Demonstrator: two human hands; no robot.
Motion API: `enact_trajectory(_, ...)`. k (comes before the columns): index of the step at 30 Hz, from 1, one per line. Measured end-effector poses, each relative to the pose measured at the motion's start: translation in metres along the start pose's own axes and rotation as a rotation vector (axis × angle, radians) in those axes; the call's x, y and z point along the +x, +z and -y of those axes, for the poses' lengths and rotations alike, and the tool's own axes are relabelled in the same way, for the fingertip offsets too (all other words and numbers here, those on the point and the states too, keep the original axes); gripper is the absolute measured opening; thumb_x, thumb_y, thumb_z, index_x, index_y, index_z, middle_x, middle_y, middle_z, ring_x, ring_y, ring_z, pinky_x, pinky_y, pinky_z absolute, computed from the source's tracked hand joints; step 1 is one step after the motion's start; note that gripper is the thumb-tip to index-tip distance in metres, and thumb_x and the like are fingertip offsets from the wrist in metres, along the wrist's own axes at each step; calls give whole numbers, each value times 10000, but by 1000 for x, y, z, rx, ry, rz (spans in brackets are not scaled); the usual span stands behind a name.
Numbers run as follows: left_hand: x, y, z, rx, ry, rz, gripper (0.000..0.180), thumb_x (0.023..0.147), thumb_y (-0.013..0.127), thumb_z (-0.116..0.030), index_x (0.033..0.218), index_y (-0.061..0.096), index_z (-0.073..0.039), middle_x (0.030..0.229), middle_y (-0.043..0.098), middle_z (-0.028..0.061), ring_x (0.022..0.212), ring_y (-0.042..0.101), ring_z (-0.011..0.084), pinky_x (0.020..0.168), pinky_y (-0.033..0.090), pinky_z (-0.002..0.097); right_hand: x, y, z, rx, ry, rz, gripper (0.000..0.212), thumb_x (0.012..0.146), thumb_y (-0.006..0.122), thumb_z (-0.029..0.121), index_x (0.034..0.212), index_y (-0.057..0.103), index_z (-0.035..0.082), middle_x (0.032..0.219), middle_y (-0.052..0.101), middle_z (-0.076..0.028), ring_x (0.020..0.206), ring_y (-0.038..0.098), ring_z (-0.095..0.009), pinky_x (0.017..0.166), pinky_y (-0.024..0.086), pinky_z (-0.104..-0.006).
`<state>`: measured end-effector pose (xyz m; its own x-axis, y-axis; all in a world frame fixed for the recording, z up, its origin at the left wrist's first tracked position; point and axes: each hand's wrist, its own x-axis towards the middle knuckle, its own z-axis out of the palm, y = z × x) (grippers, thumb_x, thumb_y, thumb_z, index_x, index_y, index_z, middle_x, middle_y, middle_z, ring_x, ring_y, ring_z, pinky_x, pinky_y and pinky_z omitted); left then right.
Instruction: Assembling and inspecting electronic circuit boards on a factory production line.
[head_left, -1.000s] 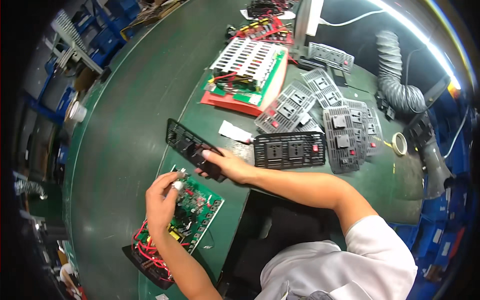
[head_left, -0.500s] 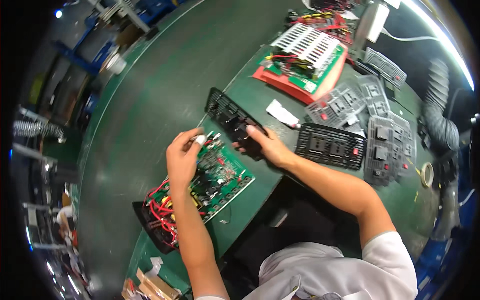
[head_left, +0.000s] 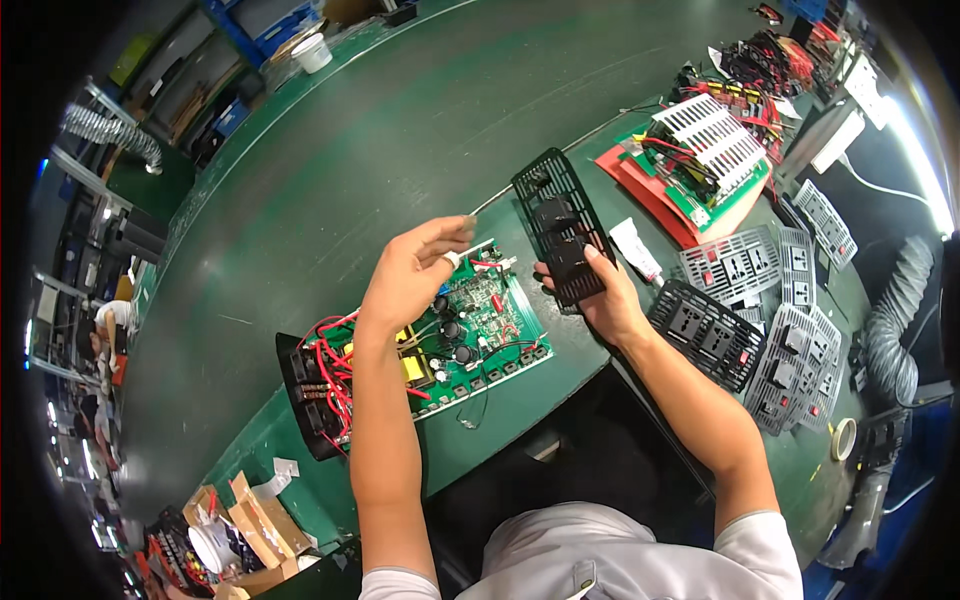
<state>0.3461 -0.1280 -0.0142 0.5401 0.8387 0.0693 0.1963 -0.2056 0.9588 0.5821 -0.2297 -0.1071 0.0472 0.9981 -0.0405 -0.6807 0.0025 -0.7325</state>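
Observation:
A black slotted panel with socket blocks (head_left: 562, 222) is held upright in my right hand (head_left: 607, 303), thumb on its face and fingers behind its lower end. My left hand (head_left: 412, 275) hovers over the far edge of a green circuit board (head_left: 503, 330), its fingers stretched out and apart from the thumb. Something small and white shows at the thumb tip; whether it is worn or held is unclear. The board carries capacitors, a yellow transformer (head_left: 413, 368) and red wires (head_left: 335, 375) that run to a black end panel (head_left: 300, 395) at its left.
Another black socket panel (head_left: 708, 335) and several grey ones (head_left: 790, 370) lie at right, near a white tube (head_left: 635, 248). Behind stands a green board under a white slotted cover (head_left: 712, 145) on a red base. A tape roll (head_left: 844, 439) sits far right; a cardboard box (head_left: 265, 520) is lower left.
My view has swung, so the bench things sit differently in the picture. My left hand's fingers have straightened from a bent pose near the board. The black panel stays in my right hand.

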Motion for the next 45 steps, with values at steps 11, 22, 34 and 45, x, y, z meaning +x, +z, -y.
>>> enact_trajectory(11,6,36,26,682,260,117,419,757,613,24,1170,639,-48,1109,666,149,1041,590,339,944,451,432,-3,2,-2,-28,-18,20,563,996,464,386,1400,345,12,1300,528,-195,1141,596,-354,946,510,-426)
enact_trajectory(22,3,36,16,490,14,203,308,842,646,-125,1127,655,-7,962,653,118,822,650,223,762,504,342,-2,1,0,-26,-9,53,546,972,503,316,1377,372,-25,1262,554,-177,1137,596,-322,957,499,-407)
enact_trajectory(34,8,34,18,383,69,-61,227,816,626,-53,1029,698,-21,906,657,151,811,664,275,767,513,353,-15,26,-4,-859,-257,37,543,978,443,141,1477,298,-16,1430,448,-147,1314,431,-233,1111,298,-338)
enact_trajectory(45,13,46,34,406,210,-216,196,807,649,-33,991,707,2,867,675,115,720,671,195,663,517,300,-22,44,11,-996,-103,39,562,986,430,159,1511,261,53,1503,370,-183,1398,345,-259,1136,251,-336)
